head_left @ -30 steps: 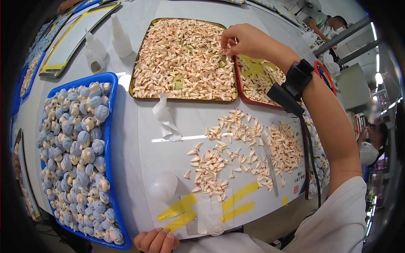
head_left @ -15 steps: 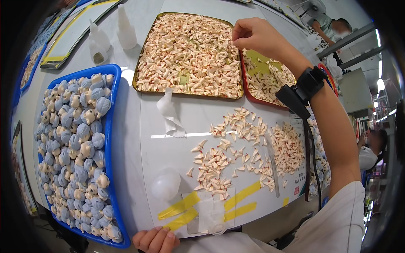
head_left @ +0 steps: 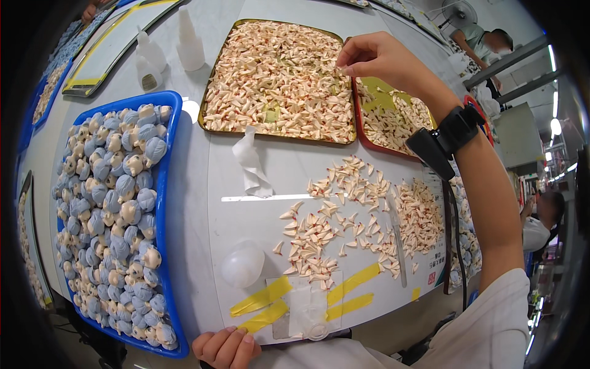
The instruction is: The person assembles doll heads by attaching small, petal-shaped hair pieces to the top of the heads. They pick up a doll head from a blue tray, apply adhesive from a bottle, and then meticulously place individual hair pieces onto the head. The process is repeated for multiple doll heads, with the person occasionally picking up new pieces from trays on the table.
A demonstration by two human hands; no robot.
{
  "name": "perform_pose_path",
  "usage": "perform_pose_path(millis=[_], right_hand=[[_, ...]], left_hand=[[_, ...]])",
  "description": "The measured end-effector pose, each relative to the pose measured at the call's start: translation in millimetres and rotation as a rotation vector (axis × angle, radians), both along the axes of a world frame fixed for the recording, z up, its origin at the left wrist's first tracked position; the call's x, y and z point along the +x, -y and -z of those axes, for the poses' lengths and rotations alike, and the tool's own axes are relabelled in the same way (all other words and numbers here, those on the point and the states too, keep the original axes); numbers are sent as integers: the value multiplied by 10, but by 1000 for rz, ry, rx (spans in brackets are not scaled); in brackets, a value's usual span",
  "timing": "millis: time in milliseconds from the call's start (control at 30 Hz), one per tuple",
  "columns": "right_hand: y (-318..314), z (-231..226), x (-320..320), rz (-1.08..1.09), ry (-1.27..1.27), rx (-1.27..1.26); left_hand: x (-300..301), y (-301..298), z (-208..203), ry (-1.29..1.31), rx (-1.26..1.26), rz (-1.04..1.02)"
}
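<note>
1. The right hand (head_left: 387, 60) reaches into the upper middle of the frame, its thumb and forefinger tips drawn close together at the right edge of the large tray (head_left: 270, 115). Whether a piece sits between them, I cannot tell.
2. The cream pieces (head_left: 279, 77) fill that tray, lying directly left of the right fingertips and below them; this hand is much the nearer one. The tray's right side runs down the frame, just beneath the fingertips.
3. The left hand (head_left: 226, 348) rests at the bottom of the frame, left of centre, with fingers curled at the near edge of the desk (head_left: 206, 184). It is well apart from the right hand; its palm is hidden, so I cannot tell whether it grips anything.
4. Each piece is small and tapered, many with a dab of red at one end. In the tray their long axes cross in every direction, with no shared heading.
5. More lie in a loose cluster (head_left: 310, 243) at centre and a denser pile (head_left: 419, 212) to its right, also pointing mixed ways. A slim metal tool (head_left: 399, 249) stands between these groups, its long axis running nearly up and down the frame.
6. The red-rimmed tray (head_left: 380, 92) adjoins the large tray on the right, below the right hand, and is partly filled with similar pieces.
</note>
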State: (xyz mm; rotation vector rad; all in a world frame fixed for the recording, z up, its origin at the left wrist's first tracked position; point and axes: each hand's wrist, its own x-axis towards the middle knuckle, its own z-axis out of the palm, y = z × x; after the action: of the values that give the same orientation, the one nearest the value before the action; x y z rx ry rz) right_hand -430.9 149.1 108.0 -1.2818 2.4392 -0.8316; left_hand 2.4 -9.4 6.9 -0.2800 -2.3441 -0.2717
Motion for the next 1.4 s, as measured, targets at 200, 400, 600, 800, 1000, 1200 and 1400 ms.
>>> perform_pose_path(millis=[200,400,600,800,1000,1200,1400], right_hand=[[-4,-41,103,-32,142,-37],[-55,-27,170,-34,291,-101],[-47,-48,282,-23,297,-109],[-39,-15,299,-41,106,-32],[-75,56,203,-7,-258,239],[29,147,230,4,-319,329],[-15,189,193,33,-295,274]], left_hand=[[-17,-20,98,-28,13,-16],[-21,2,14,-23,18,13],[4,-23,95,-13,2,-31],[2,-25,98,-18,-2,-36],[-42,5,20,-49,7,15],[-39,2,20,-43,6,9],[-56,2,16,-53,11,11]])
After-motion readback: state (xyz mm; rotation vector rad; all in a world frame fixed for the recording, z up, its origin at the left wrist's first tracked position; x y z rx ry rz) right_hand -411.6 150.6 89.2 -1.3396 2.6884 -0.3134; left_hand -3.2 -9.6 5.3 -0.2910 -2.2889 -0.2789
